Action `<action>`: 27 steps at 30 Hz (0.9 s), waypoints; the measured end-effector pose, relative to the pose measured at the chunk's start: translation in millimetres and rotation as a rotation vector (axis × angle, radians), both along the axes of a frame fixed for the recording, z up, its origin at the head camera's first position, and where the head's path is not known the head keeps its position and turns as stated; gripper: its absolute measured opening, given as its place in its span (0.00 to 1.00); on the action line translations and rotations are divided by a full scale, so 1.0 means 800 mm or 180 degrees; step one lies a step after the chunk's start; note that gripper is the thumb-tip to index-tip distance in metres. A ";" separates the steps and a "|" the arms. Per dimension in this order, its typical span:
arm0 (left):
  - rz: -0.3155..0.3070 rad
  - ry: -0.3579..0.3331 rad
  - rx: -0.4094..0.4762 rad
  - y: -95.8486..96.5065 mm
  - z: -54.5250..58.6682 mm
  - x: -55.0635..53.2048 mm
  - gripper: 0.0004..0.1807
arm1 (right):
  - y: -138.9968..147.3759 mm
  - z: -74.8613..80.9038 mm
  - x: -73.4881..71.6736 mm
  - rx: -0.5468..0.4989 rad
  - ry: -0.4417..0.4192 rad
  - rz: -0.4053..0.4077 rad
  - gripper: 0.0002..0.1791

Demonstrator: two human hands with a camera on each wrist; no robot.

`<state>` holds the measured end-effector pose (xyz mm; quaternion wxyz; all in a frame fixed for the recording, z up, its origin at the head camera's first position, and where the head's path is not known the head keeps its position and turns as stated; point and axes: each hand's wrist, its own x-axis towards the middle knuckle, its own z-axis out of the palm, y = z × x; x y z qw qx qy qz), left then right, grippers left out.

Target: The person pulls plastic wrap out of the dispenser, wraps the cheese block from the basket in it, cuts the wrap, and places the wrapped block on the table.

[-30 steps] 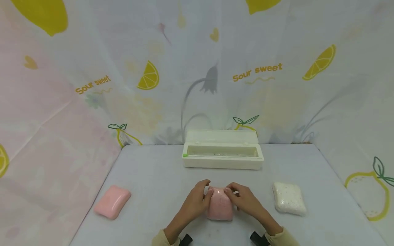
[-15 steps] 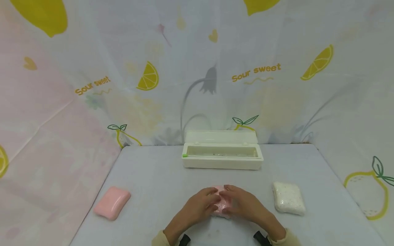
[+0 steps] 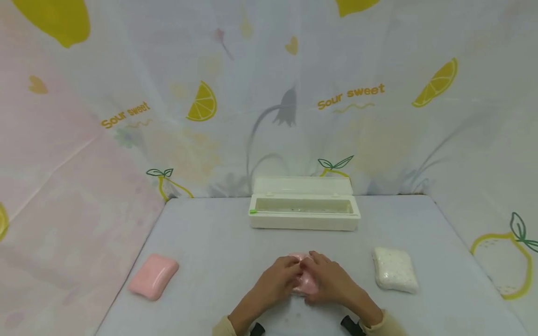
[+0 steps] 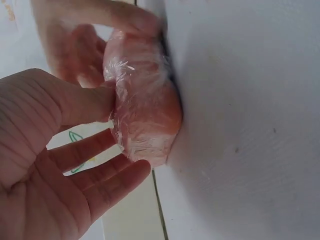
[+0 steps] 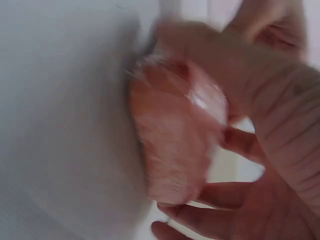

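Observation:
A pink bar shaped like soap (image 3: 307,282), wrapped in shiny clear cling film, lies on the white table between both hands. My left hand (image 3: 275,282) holds its left side; in the left wrist view the thumb presses on the wrapped bar (image 4: 142,100) and the fingers reach along its far end. My right hand (image 3: 334,282) grips the right side, its thumb at the near end and its fingers at the far end in the right wrist view. Film creases show on the bar (image 5: 172,130). The hands partly hide it in the head view.
Behind the hands stands a long white cling film dispenser (image 3: 304,221), lid raised, with a green tab at its left. A bare pink bar (image 3: 154,276) lies at the left, a wrapped white bar (image 3: 395,269) at the right. A lemon-print cloth (image 3: 235,140) hangs behind the table.
Both hands have come inward from the far corners and now cover much of the pink bar. The right thumb has moved to its near edge. The other objects have stayed put.

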<state>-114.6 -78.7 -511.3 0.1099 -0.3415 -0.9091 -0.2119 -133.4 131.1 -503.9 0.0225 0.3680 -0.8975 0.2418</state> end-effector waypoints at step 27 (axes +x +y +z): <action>0.0780 -0.0179 -0.0321 -0.072 0.004 0.012 0.05 | 0.274 0.054 -0.136 0.0065 -0.0239 -0.0904 0.22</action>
